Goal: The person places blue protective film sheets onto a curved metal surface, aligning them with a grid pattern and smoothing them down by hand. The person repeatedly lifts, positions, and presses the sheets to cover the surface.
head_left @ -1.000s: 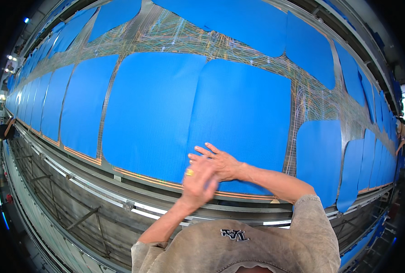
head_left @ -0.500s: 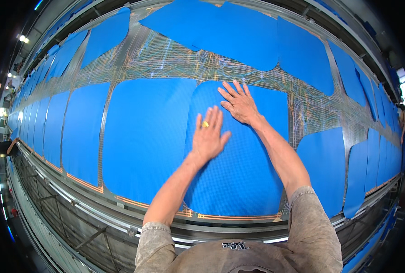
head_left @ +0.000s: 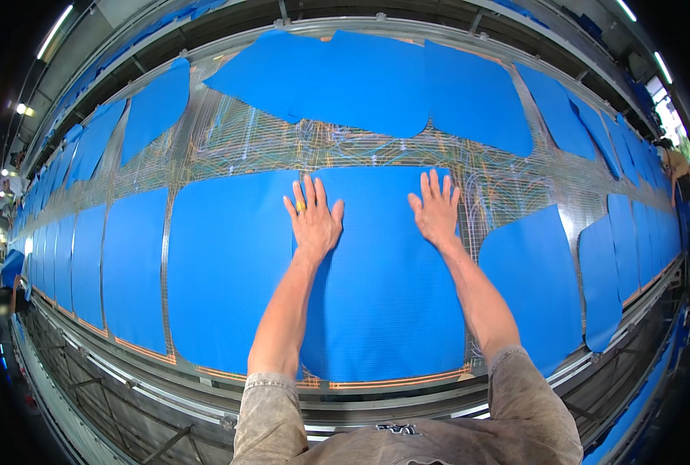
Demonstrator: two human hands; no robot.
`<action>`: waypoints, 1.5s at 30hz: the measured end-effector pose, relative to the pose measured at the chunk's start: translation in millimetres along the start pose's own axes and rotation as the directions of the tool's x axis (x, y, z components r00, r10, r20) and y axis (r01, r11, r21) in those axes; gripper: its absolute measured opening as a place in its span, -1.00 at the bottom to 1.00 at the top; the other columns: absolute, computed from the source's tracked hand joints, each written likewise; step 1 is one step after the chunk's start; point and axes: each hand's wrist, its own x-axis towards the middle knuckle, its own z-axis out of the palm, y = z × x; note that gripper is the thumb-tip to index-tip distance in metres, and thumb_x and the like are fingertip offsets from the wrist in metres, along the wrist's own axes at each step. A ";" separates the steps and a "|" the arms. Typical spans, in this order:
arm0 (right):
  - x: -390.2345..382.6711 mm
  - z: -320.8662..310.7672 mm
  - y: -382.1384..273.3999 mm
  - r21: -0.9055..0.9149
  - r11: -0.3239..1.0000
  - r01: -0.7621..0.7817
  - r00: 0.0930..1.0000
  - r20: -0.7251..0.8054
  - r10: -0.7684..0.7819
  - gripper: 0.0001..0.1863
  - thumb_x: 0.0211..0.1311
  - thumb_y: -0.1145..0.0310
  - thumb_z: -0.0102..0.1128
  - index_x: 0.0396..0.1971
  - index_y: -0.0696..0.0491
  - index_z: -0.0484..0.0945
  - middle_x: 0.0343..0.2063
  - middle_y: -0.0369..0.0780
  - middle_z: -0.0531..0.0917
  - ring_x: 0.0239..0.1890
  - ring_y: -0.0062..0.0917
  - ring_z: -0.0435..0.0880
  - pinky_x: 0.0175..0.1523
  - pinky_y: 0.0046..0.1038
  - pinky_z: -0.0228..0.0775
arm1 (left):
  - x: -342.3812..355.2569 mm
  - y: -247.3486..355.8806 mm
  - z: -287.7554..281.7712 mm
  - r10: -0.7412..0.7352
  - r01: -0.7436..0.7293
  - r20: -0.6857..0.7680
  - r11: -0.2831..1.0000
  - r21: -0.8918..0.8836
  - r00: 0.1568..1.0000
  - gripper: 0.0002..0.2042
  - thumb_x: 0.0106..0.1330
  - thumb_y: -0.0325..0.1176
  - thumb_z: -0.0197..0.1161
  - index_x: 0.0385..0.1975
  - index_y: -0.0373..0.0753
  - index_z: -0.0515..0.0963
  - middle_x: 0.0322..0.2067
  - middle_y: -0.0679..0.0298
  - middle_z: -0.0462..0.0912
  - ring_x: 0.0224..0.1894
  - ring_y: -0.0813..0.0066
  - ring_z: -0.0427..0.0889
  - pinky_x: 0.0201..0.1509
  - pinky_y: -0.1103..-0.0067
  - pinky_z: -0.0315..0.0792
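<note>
The left hand [head_left: 312, 223] and right hand [head_left: 437, 215] are apart, spread wide, gripping nothing. The blue sheet [head_left: 388, 310] lies between and below them. This looks like the smoothing step; the next move calls for a light, even push. Beyond the hands are a stripy table [head_left: 244, 143] and more blue pieces [head_left: 360, 81]. Far right of them is another person [head_left: 677, 164].

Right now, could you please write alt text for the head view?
A left hand and a right hand, palm down and spread, are near the far edge of a blue sheet on a line-patterned table. More blue sheets lie in two rows.
</note>
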 end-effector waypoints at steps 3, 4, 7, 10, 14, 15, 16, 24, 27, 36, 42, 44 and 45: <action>-39.7 -4.5 -10.9 0.009 1.000 0.018 1.000 -0.008 -0.018 -0.32 0.38 -0.07 -0.29 0.33 0.08 0.10 0.38 -0.08 0.01 0.41 -0.01 -0.15 0.41 0.04 -0.41 | -45.2 31.5 -18.6 0.169 -0.164 0.074 0.984 -0.064 0.983 -0.34 0.35 0.03 -0.07 0.31 -0.33 0.11 0.36 -0.02 0.01 0.41 -0.10 -0.14 0.41 0.03 -0.27; -54.8 -6.9 -17.6 0.009 0.999 0.035 0.999 -0.010 -0.035 -0.33 0.38 -0.06 -0.27 0.33 0.07 0.10 0.38 -0.08 0.01 0.41 0.00 -0.14 0.41 0.04 -0.40 | -65.4 43.5 -29.1 0.216 -0.205 0.116 0.974 -0.100 0.970 -0.34 0.35 0.03 -0.06 0.31 -0.33 0.11 0.36 -0.02 0.01 0.41 -0.08 -0.14 0.40 0.02 -0.27; -105.9 -18.4 -39.8 0.046 0.993 0.110 0.993 0.026 -0.112 -0.33 0.36 -0.03 -0.19 0.33 0.09 0.12 0.38 -0.06 0.02 0.40 0.02 -0.13 0.39 0.07 -0.39 | -129.1 70.8 -43.8 0.339 -0.301 0.208 0.934 -0.194 0.917 -0.32 0.32 0.05 -0.01 0.31 -0.31 0.13 0.36 0.01 0.02 0.42 -0.04 -0.13 0.40 0.01 -0.26; -162.5 -31.0 -49.4 0.085 0.988 0.129 0.989 0.060 -0.135 -0.31 0.33 -0.02 -0.12 0.32 0.11 0.13 0.37 -0.05 0.03 0.40 0.02 -0.13 0.38 0.09 -0.37 | -174.6 82.9 -50.5 0.364 -0.306 0.235 0.919 -0.247 0.901 -0.29 0.28 0.07 0.03 0.31 -0.29 0.13 0.36 0.05 0.03 0.42 0.00 -0.14 0.40 0.02 -0.25; -230.5 -49.5 -47.2 0.149 0.985 0.084 0.984 0.145 -0.106 -0.28 0.29 -0.02 -0.04 0.32 0.12 0.12 0.37 -0.03 0.02 0.39 0.05 -0.15 0.36 0.13 -0.36 | -206.0 63.8 -59.6 0.283 -0.239 0.265 0.953 -0.188 0.922 -0.27 0.26 0.07 0.10 0.32 -0.27 0.13 0.38 0.09 -0.01 0.44 0.07 -0.19 0.41 0.06 -0.29; -245.7 -51.0 -44.4 0.154 0.985 0.076 0.983 0.152 -0.100 -0.27 0.28 -0.02 -0.03 0.32 0.12 0.12 0.37 -0.03 0.01 0.39 0.06 -0.15 0.36 0.14 -0.36 | -211.0 57.7 -61.8 0.265 -0.224 0.275 0.960 -0.170 0.924 -0.26 0.25 0.07 0.10 0.33 -0.26 0.11 0.39 0.08 -0.06 0.44 0.06 -0.22 0.41 0.08 -0.32; -259.8 -51.7 -42.7 0.161 0.985 0.067 0.983 0.159 -0.093 -0.26 0.27 -0.02 -0.01 0.32 0.12 0.11 0.37 -0.03 0.00 0.39 0.07 -0.15 0.35 0.15 -0.36 | -216.9 52.9 -62.8 0.245 -0.209 0.272 0.966 -0.155 0.931 -0.25 0.25 0.07 0.11 0.33 -0.26 0.11 0.39 0.08 -0.06 0.44 0.05 -0.21 0.41 0.07 -0.32; -272.0 -54.7 -27.0 0.154 0.984 0.091 0.989 0.097 -0.107 -0.25 0.30 -0.06 -0.07 0.30 0.19 0.10 0.36 -0.01 0.03 0.39 0.06 -0.16 0.35 0.14 -0.33 | -242.2 39.7 -73.6 0.154 -0.126 0.320 0.986 -0.106 0.935 -0.23 0.26 0.08 0.08 0.34 -0.28 0.05 0.40 0.01 -0.13 0.45 0.04 -0.26 0.41 0.07 -0.34; -250.0 -43.0 -15.6 0.125 0.992 0.018 0.999 0.027 -0.022 -0.28 0.35 -0.08 -0.18 0.32 0.15 0.09 0.36 -0.01 0.01 0.40 0.02 -0.18 0.39 0.07 -0.34 | -247.3 34.4 -80.9 0.155 -0.134 0.327 0.987 -0.087 0.932 -0.23 0.26 0.08 0.08 0.34 -0.29 0.05 0.39 0.01 -0.12 0.45 0.04 -0.26 0.42 0.08 -0.34; -185.3 -43.2 -57.5 0.259 0.725 0.638 0.693 0.217 -0.687 -0.36 0.33 -0.13 -0.22 0.33 -0.14 0.17 0.39 -0.25 0.05 0.43 -0.17 -0.14 0.44 -0.01 -0.38 | -246.9 31.3 -87.6 0.154 -0.130 0.334 0.987 -0.095 0.930 -0.22 0.24 0.09 0.08 0.33 -0.32 0.07 0.38 0.01 -0.07 0.44 0.05 -0.21 0.42 0.12 -0.35; -44.6 -5.3 -38.1 0.104 0.926 0.364 0.925 0.076 -0.372 -0.37 0.40 -0.08 -0.34 0.36 -0.07 0.08 0.39 -0.23 0.02 0.43 -0.14 -0.18 0.44 -0.04 -0.40 | -248.2 29.9 -87.2 0.146 -0.122 0.328 0.988 -0.094 0.933 -0.23 0.22 0.09 0.11 0.31 -0.33 0.12 0.37 0.03 -0.01 0.44 0.10 -0.16 0.43 0.16 -0.34; -16.8 -3.3 -32.6 0.113 0.962 0.249 0.964 0.072 -0.258 -0.35 0.41 -0.08 -0.40 0.37 -0.03 0.03 0.40 -0.20 -0.01 0.43 -0.12 -0.20 0.44 -0.05 -0.43 | -247.2 29.0 -86.0 0.150 -0.119 0.326 0.986 -0.113 0.933 -0.23 0.21 0.08 0.13 0.30 -0.32 0.14 0.37 0.04 0.00 0.44 0.12 -0.15 0.43 0.16 -0.33; -15.0 -0.1 -35.4 0.091 0.976 0.199 0.977 0.052 -0.205 -0.34 0.41 -0.09 -0.40 0.37 -0.02 0.02 0.40 -0.19 -0.02 0.43 -0.11 -0.20 0.44 -0.05 -0.43 | -246.6 28.7 -86.3 0.152 -0.118 0.331 0.986 -0.120 0.931 -0.23 0.20 0.08 0.13 0.30 -0.32 0.14 0.37 0.04 0.00 0.44 0.12 -0.15 0.43 0.17 -0.33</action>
